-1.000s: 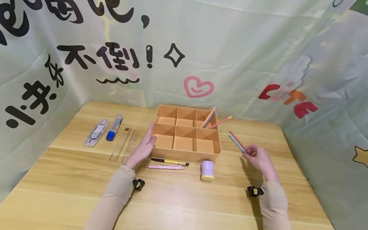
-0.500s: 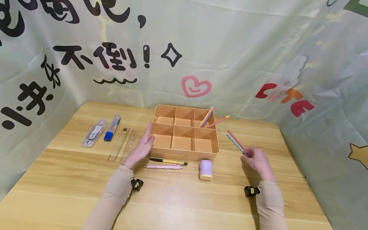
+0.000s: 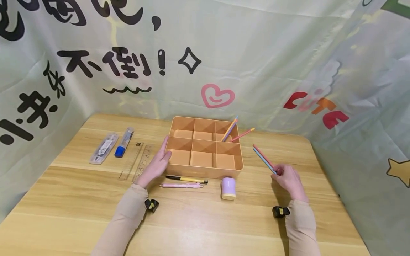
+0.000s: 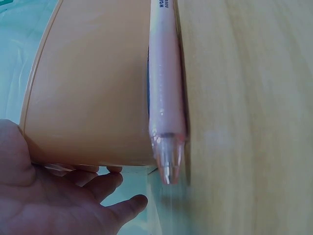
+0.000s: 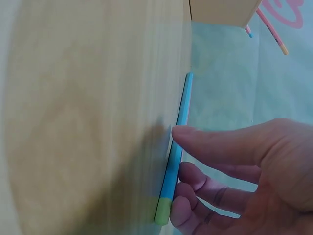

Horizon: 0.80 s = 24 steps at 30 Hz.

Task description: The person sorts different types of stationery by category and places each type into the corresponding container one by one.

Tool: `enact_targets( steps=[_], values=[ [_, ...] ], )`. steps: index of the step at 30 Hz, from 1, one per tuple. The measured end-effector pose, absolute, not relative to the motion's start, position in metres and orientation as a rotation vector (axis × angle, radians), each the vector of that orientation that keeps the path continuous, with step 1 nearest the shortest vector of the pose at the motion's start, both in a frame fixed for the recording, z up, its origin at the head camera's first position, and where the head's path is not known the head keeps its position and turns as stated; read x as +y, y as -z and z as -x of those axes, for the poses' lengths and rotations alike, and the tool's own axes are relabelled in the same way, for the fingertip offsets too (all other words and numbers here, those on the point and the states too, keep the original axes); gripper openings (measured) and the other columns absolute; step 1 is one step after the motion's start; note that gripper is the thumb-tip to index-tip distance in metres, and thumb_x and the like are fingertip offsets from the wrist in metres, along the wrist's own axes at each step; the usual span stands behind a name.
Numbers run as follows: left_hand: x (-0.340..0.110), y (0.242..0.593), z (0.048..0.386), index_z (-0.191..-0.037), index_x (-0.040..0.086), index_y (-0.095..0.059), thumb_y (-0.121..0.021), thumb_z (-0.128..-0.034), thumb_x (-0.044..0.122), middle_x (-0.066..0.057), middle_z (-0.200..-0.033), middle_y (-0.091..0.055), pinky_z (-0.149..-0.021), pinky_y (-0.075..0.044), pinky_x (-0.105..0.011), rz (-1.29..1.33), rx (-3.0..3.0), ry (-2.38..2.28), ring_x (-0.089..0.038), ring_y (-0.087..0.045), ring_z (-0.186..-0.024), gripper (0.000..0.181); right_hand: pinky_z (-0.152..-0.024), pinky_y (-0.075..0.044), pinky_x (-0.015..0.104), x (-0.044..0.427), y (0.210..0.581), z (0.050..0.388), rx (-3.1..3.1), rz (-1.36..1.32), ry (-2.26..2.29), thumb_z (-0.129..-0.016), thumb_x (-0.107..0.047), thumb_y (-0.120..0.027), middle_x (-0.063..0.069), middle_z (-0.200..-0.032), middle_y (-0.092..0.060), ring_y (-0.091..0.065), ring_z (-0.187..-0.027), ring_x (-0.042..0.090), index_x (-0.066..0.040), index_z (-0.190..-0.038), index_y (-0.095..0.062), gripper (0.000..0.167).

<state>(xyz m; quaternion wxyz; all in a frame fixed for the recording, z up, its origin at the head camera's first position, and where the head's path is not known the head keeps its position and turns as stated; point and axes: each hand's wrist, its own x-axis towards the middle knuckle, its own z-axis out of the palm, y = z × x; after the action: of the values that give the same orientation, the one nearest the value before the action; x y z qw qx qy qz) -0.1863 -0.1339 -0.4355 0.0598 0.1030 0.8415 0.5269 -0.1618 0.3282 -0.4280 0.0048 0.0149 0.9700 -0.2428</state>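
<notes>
In the head view, my left hand (image 3: pixel 156 165) rests against the left side of an orange six-compartment organizer box (image 3: pixel 205 171), its thumb by the rim. The left wrist view shows the fingers loosely extended beside the box wall (image 4: pixel 93 88). To the right of the box, my right hand (image 3: pixel 289 179) pinches a blue pencil (image 3: pixel 263 160) near its end, low at the table. Close alongside lies a red pencil (image 3: pixel 261 153). In the right wrist view, the thumb presses the blue pencil (image 5: pixel 173 171), which has a green end; the red one is mostly hidden behind it.
Several pencils (image 3: pixel 230 131) lean in the box's back right compartment. In front are a yellow-and-black pen (image 3: pixel 187 179), a pink pen (image 3: pixel 181 185) and a purple-and-cream object (image 3: pixel 228 188). To the left lie a clear ruler (image 3: pixel 136 161), a blue-capped tube (image 3: pixel 124 142) and a clear case (image 3: pixel 104 148).
The head view has shifted slightly, moving the scene a little left. The right hand's fingers have closed in a little around the pencils' near ends. The left hand stays at the box.
</notes>
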Motion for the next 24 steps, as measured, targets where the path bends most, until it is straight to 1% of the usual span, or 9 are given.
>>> enact_targets(
  steps=[7, 14, 20, 24],
  values=[
    [-0.1354, 0.4385, 0.1873, -0.161, 0.007, 0.009, -0.028, -0.1082, 0.008, -0.019, -0.170, 0.008, -0.129, -0.001, -0.056, -0.314, 2.559, -1.596, -0.042, 0.000, -0.157, 0.065, -0.067, -0.040, 0.029, 0.3289, 0.4277, 0.1604, 3.024, -0.108, 0.766, -0.084, -0.005, -0.072, 0.018, -0.086, -0.072, -0.060, -0.078, 0.024, 0.005, -0.096, -0.070, 0.016],
    [-0.1360, 0.4393, 0.1872, -0.161, 0.004, 0.008, -0.028, -0.1080, 0.008, -0.020, -0.169, 0.008, -0.129, -0.001, -0.057, -0.331, 2.560, -1.608, -0.042, 0.001, -0.156, 0.064, -0.068, -0.041, 0.033, 0.3294, 0.4268, 0.1593, 3.013, -0.158, 0.744, -0.086, -0.009, -0.071, 0.021, -0.090, -0.072, -0.061, -0.084, 0.031, 0.005, -0.092, -0.072, 0.016],
    [-0.1357, 0.4387, 0.1871, -0.161, 0.005, 0.010, -0.028, -0.1083, 0.008, -0.017, -0.170, 0.009, -0.129, -0.001, -0.055, -0.324, 2.553, -1.604, -0.041, 0.001, -0.157, 0.065, -0.065, -0.040, 0.031, 0.3298, 0.4262, 0.1594, 3.009, -0.188, 0.724, -0.087, -0.012, -0.070, 0.020, -0.088, -0.071, -0.059, -0.081, 0.029, 0.004, -0.089, -0.073, 0.017],
    [-0.1352, 0.4391, 0.1875, -0.161, 0.005, 0.009, -0.028, -0.1081, 0.008, -0.019, -0.169, 0.009, -0.129, -0.001, -0.056, -0.328, 2.559, -1.596, -0.041, 0.000, -0.157, 0.065, -0.064, -0.041, 0.031, 0.3301, 0.4253, 0.1585, 3.009, -0.188, 0.705, -0.087, -0.012, -0.069, 0.020, -0.087, -0.071, -0.059, -0.080, 0.029, 0.004, -0.088, -0.073, 0.017]
  ],
)
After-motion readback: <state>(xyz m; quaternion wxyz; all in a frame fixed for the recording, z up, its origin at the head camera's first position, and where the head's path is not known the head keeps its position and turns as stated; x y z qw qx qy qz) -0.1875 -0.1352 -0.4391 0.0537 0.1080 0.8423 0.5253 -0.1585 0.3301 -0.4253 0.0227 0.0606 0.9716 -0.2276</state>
